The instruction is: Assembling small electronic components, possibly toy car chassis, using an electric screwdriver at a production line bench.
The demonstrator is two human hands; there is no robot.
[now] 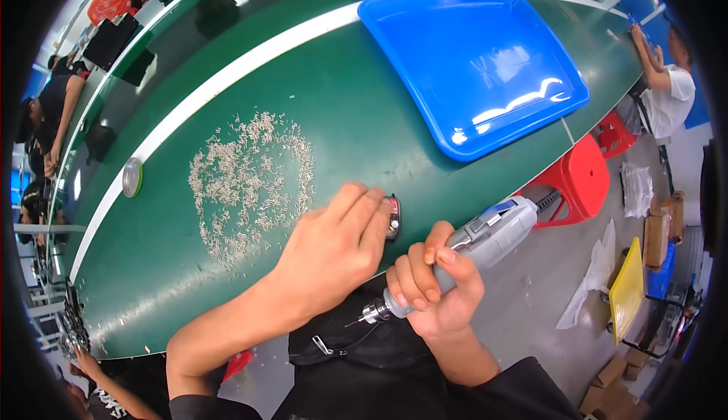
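Observation:
My left hand (334,242) is at the near edge of the green table, its fingers closed on a small dark rounded device (393,218) with a bit of red on it. Most of that device is hidden behind the fingers. In my right hand (440,287) I grip a grey electric screwdriver (493,230). It tilts so that its metal chuck and thin bit point down and left, over my lap, apart from the device. Beyond my left hand, many small silvery screws (254,177) lie scattered in a loose patch on the table.
An upturned-rim blue tray (425,109) sits at the far right of the green table (341,139). A small round clear-lidded container (132,177) stands at the left. Red stools (584,173) are beside the table's right edge. Other people work along the table's far ends.

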